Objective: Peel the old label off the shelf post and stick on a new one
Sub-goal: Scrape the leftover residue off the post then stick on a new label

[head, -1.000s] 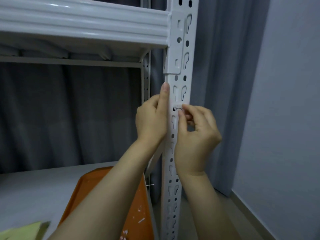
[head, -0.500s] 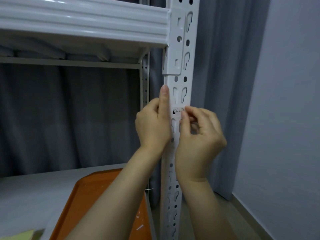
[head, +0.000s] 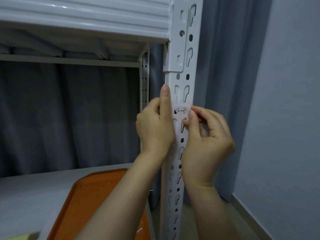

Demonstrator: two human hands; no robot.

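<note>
A small translucent label with a dark handwritten mark lay across the front face of the white shelf post, just below the bracket of the upper shelf beam, and it partly covered the post's keyhole slots. The right hand pinched at the label's right edge with thumb and forefinger closed together, the other fingers curled; whether the edge was already lifted could not be told. The left hand was wrapped around the post's left side, gripping it, with the forefinger laid straight up along the edge beside the label. Judging from this, the label was likely the old one and the peel was barely begun. The thin film might tear if pulled sharply or away from the post rather than back along it, leaving a strip stuck over the slots. A corner bridging a slot could snag on the cut metal edge. The pinch could also slip off so narrow an edge, and adhesive residue left behind would stop a new label sitting flat. Lower down, an orange tray flecked with small white scraps rested on the grey shelf, with a yellow-green pad at the bottom corner. Grey curtains hung behind.
</note>
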